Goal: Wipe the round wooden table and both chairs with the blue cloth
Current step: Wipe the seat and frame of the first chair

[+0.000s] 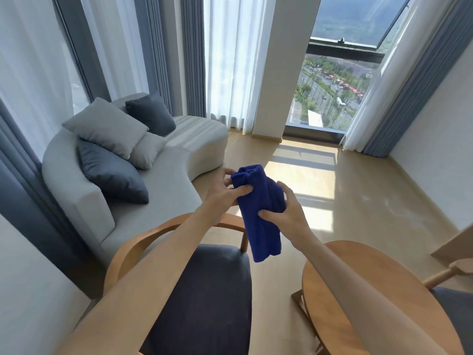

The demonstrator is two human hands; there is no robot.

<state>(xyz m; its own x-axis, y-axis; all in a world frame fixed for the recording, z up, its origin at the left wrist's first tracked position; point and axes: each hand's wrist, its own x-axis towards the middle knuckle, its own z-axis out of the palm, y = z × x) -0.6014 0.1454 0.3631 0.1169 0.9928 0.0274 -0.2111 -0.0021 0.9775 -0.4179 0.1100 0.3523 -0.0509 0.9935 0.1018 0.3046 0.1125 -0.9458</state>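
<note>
Bright daylight through the window (330,93) patches the floor (302,162); edges bend.

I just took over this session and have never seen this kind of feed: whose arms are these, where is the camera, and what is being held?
There is no machine here. A person wears one wide-angle camera on the head, looking forward and down, so the two bare arms are their own. The left hand and right hand together grip a folded blue cloth in the air. Below the arms is a wooden chair with a dark seat; to its right is the round wooden table, its visible top bare. A second chair peeks in at the right edge. Behind are a pale sofa with cushions and a window.
</note>
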